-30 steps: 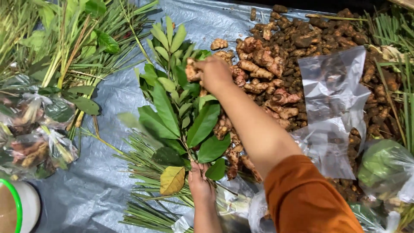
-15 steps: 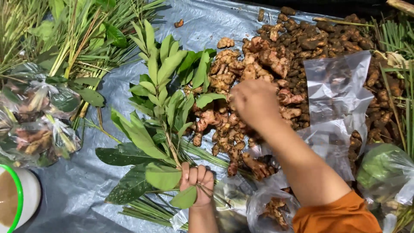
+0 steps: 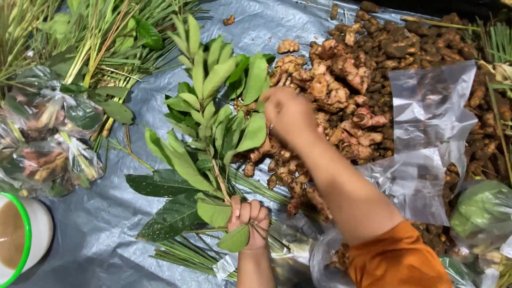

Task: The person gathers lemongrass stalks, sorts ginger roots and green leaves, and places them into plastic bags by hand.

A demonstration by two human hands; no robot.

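Leafy sprigs [image 3: 213, 133]: now gathered upright into one bunch over the grey tarp [image 3: 96, 240], where a second ago they lay spread flat. Stems are clenched in the left hand [image 3: 248, 221], fist closed. The right hand [image 3: 288, 112], drawn in from the rhizome pile [image 3: 352, 85], is curled at the upper leaves; its grip cannot be told.

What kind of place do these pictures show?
Probably a market stall or herb-packing spot on the ground: a grey plastic sheet bears a pile of ginger-like roots, lemongrass stalks and filled clear bags.
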